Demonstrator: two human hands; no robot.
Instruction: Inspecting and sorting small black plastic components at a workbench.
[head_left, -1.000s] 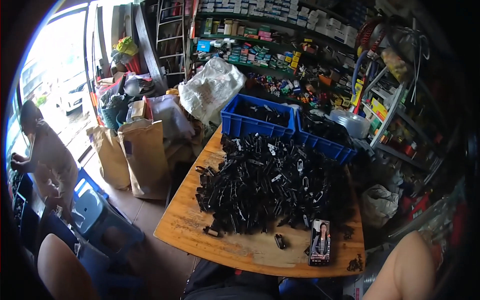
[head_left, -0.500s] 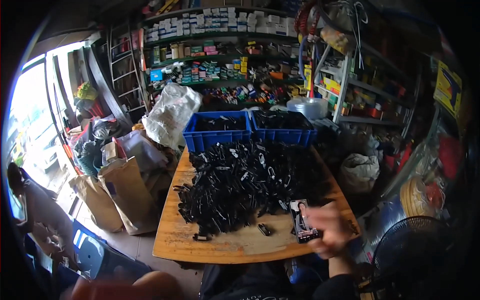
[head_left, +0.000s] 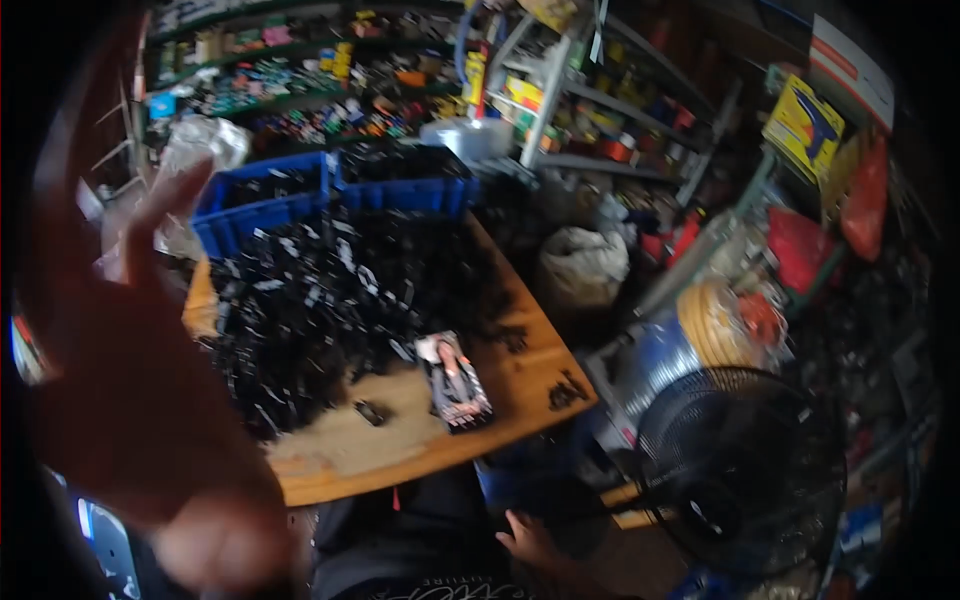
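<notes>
Both hands empty: blurred left hand (head_left: 130, 400) raised open at nine o'clock of the wooden table (head_left: 420, 445), right hand (head_left: 535, 545) resting open below its six o'clock edge.

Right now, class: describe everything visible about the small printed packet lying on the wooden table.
The packet is a flat rectangular card pack, dark-edged, with a pale printed picture. It lies face up, slightly slanted, on the wooden table near its front edge, beside the heap of black parts. Neither hand touches it.

Left hand (head_left: 130, 400) now raised close to camera, right hand (head_left: 530, 540) dropped from card to lap
</notes>
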